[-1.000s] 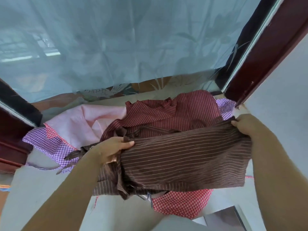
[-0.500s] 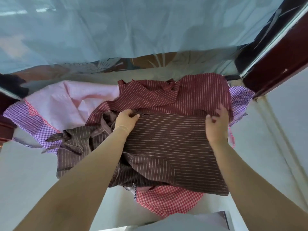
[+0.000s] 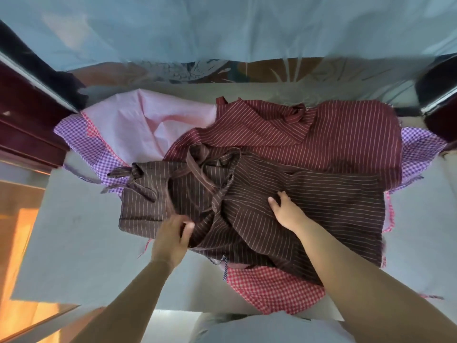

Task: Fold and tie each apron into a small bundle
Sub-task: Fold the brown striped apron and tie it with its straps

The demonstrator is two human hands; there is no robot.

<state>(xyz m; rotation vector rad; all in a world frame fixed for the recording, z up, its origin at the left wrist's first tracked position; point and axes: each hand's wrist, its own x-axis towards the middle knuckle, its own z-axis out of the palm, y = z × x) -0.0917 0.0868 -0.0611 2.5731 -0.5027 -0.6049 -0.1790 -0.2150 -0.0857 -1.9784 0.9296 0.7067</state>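
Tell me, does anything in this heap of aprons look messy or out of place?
Yes. The brown striped apron on top lies rumpled, not flat, and its straps are tangled in loops near its upper left, one knotted end trailing onto the purple checked cloth. Beneath it, the other aprons lie askew. Nothing looks torn or spilled.

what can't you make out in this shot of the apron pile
Head view:
- Red checked apron: mostly hidden under the brown striped apron.
- Left hand fingers: tips blurred, grip on the cloth unclear.
- Purple checked apron: middle buried under the pile.
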